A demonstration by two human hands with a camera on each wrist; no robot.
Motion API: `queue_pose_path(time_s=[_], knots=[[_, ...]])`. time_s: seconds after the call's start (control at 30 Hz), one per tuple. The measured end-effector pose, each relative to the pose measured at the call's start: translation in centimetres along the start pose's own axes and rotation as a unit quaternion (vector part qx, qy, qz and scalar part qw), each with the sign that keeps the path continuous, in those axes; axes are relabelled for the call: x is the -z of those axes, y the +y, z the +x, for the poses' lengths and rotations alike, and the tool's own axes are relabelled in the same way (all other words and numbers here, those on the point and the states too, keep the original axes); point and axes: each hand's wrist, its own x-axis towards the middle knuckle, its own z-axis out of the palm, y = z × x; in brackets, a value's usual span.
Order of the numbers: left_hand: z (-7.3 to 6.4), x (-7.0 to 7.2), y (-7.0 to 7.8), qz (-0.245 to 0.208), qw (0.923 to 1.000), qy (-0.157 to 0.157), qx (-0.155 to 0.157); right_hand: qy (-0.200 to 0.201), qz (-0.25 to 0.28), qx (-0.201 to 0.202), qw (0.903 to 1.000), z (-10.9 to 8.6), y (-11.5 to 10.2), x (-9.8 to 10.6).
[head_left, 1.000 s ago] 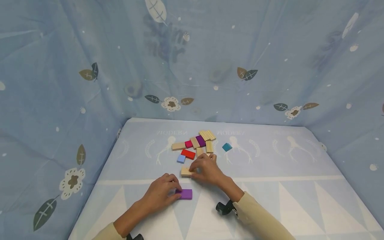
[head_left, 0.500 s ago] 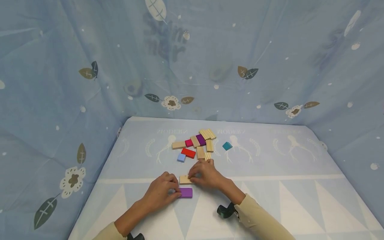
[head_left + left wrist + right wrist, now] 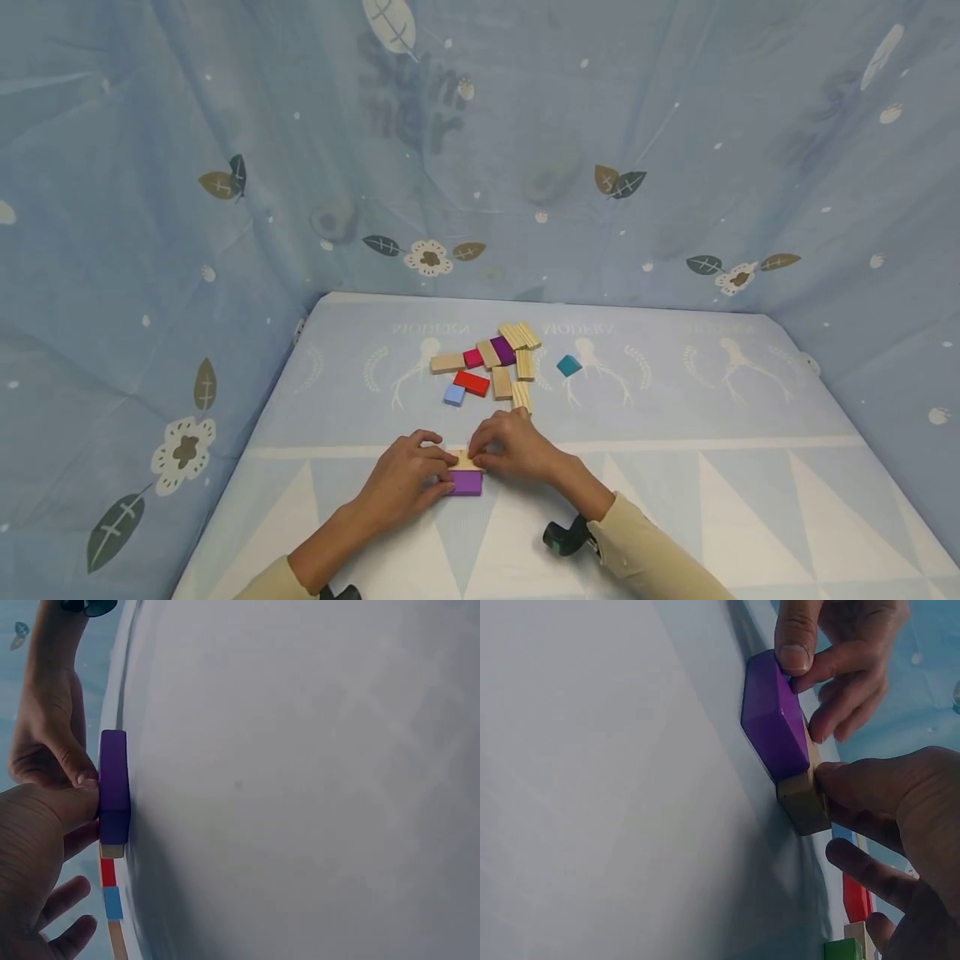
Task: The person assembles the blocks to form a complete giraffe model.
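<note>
A purple block (image 3: 466,483) lies flat with a light wooden block (image 3: 467,460) against its far long side. My left hand (image 3: 407,479) pinches the purple block's left end between thumb and fingers, while a fingertip reaches the wooden block. From the right, my right hand (image 3: 517,448) pinches the wooden block by its right end. The right wrist view shows the purple block (image 3: 774,712) touching the wooden block (image 3: 806,799), whose end juts out slightly past it. In the left wrist view, the purple block (image 3: 114,776) hides most of the wooden one.
Beyond the hands lies a loose cluster: a red block (image 3: 472,383), a light blue block (image 3: 454,395), a dark purple block (image 3: 503,351), a pink block (image 3: 472,358) and several wooden blocks (image 3: 501,383). A teal block (image 3: 569,365) sits apart, right of them. Patterned cloth walls surround the table (image 3: 675,375).
My right hand has brought the wooden block toward me until it meets the purple block. The left hand has stayed nearly in place, with a finger now on the wooden block.
</note>
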Motion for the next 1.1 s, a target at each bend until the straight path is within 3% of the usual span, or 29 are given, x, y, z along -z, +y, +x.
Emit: queue_pose_path(time_s=[0.13, 0.27, 0.4, 0.5, 0.63, 0.9, 1.1], knots=[[-0.1, -0.1, 0.0, -0.001, 1.0, 0.005, 0.006, 0.011, 0.001, 0.007, 0.9999, 0.0, 0.3, 0.2], [-0.1, -0.3, 0.0, -0.008, 0.9998, 0.002, 0.019, 0.082, -0.021, -0.029, 0.996, 0.4, 1.2, 1.0], [-0.1, -0.3, 0.1, -0.014, 0.9992, -0.009, 0.036, 0.163, -0.076, -0.134, 0.9746, 0.6, 2.3, 2.0], [-0.2, -0.3, 0.1, -0.019, 0.9986, -0.013, 0.047, 0.183, -0.122, -0.203, 0.9543, 0.5, 2.9, 2.3], [-0.2, -0.2, 0.2, -0.019, 0.9987, -0.011, 0.047, 0.171, -0.152, -0.25, 0.9407, 0.2, 3.2, 2.3], [0.1, 0.2, 0.3, 0.0, 0.9986, -0.032, 0.043, 0.13, -0.145, -0.302, 0.9333, 0.0, 2.7, 2.2], [0.1, 0.2, 0.3, 0.002, 0.9985, -0.036, 0.042, 0.114, -0.103, -0.334, 0.9301, -0.8, 2.2, 2.6]])
